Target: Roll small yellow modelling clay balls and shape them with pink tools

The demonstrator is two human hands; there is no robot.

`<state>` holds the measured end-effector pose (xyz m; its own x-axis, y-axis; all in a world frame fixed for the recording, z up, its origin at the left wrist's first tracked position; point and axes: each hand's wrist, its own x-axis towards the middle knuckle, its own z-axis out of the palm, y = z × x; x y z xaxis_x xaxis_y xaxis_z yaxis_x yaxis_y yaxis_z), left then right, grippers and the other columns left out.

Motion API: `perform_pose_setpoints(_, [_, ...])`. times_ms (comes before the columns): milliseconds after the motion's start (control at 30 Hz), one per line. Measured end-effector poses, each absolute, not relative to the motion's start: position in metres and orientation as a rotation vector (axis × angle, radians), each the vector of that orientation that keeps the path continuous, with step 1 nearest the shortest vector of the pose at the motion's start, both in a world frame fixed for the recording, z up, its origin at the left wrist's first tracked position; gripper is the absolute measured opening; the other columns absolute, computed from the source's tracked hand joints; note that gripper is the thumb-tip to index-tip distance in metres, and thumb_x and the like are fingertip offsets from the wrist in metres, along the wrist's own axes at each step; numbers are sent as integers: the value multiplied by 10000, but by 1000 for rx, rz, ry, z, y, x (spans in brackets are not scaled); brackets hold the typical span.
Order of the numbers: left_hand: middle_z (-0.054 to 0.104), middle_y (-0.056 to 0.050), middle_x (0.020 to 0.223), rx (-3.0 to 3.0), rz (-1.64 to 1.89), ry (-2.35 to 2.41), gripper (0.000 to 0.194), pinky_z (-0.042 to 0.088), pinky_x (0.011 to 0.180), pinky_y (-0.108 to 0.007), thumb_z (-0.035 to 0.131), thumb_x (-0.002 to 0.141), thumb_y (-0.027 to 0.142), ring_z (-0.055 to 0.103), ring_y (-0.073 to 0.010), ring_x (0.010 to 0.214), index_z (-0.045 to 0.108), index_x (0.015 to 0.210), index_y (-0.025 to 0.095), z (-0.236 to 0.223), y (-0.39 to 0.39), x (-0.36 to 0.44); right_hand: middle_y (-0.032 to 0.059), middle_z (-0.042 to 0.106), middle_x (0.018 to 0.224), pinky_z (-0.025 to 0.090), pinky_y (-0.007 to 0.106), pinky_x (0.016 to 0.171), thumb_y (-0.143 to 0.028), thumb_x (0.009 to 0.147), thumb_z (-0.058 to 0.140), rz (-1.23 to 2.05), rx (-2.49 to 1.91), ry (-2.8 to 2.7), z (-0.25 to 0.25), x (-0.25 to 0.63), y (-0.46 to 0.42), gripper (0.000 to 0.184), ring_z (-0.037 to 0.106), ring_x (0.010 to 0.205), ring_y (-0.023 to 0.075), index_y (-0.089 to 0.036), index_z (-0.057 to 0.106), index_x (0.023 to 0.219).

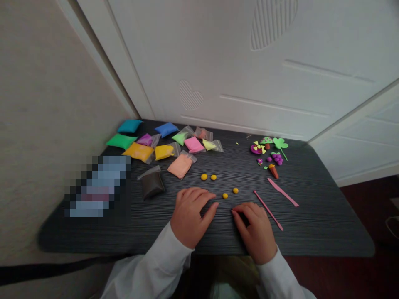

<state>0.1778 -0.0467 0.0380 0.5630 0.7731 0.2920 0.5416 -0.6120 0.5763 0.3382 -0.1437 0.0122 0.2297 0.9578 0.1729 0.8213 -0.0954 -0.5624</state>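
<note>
Several small yellow clay balls lie on the dark table between and just beyond my hands. My left hand rests left of them, its fingers stretched forward and its thumb apart, holding nothing. Close to the nearest balls, my right hand is curled low over the tabletop. Its thumb and index fingertips come together; whatever may be between them is hidden. To the right of that hand lie a thin pink modelling tool and a pink plastic knife.
Bags of coloured clay, among them a peach bag and a dark brown bag, lie at the back left. Small clay figures, including purple grapes and a green clover, sit back right. A blurred patch covers something at left.
</note>
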Motion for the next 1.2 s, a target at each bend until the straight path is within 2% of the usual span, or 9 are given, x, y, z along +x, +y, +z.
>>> perform_pose_setpoints(300, [671, -45, 893, 2357, 812, 1027, 155, 397, 833, -386, 548, 789, 260, 572, -203, 901, 645, 892, 196, 30, -47, 170, 58, 600, 938, 414, 362, 794, -242, 830, 500, 357, -1977, -1640, 8, 345, -151, 180, 535, 890, 191, -213, 592, 982])
perform_pose_setpoints(500, [667, -54, 899, 2348, 801, 1034, 161, 408, 826, -388, 545, 791, 250, 568, -206, 905, 640, 901, 181, 29, -44, 165, 51, 588, 893, 442, 350, 784, -236, 823, 514, 407, -1940, -1630, 11, 350, -152, 86, 540, 874, 178, -197, 583, 854])
perform_pose_setpoints(800, [668, -77, 908, 2299, 798, 985, 167, 412, 825, -406, 555, 782, 235, 569, -224, 914, 655, 897, 166, 28, -46, 166, 55, 590, 939, 451, 371, 820, -217, 817, 531, 423, -1874, -1614, 9, 350, -153, 97, 542, 911, 178, -208, 599, 885])
perform_pose_setpoints(933, [669, -76, 864, 2038, 743, 935, 156, 420, 828, -362, 551, 784, 217, 575, -200, 884, 672, 857, 152, 39, -50, 168, 39, 590, 919, 464, 328, 791, -165, 797, 555, 443, -1748, -1553, 26, 342, -153, 115, 549, 893, 153, -219, 601, 888])
perform_pose_setpoints(1033, [654, -50, 812, 1671, 561, 826, 155, 442, 740, -293, 564, 779, 243, 580, -160, 786, 680, 836, 158, 51, -58, 171, 21, 591, 900, 459, 297, 758, -92, 763, 579, 415, -1588, -1516, 43, 334, -155, 203, 552, 871, 136, -232, 599, 908])
perform_pose_setpoints(1200, [619, -23, 764, 1124, 443, 652, 110, 421, 707, -252, 623, 733, 235, 558, -134, 748, 690, 774, 158, 62, -70, 178, 15, 595, 866, 456, 313, 725, -31, 726, 588, 421, -1424, -1491, 61, 326, -159, 285, 558, 845, 148, -233, 587, 927])
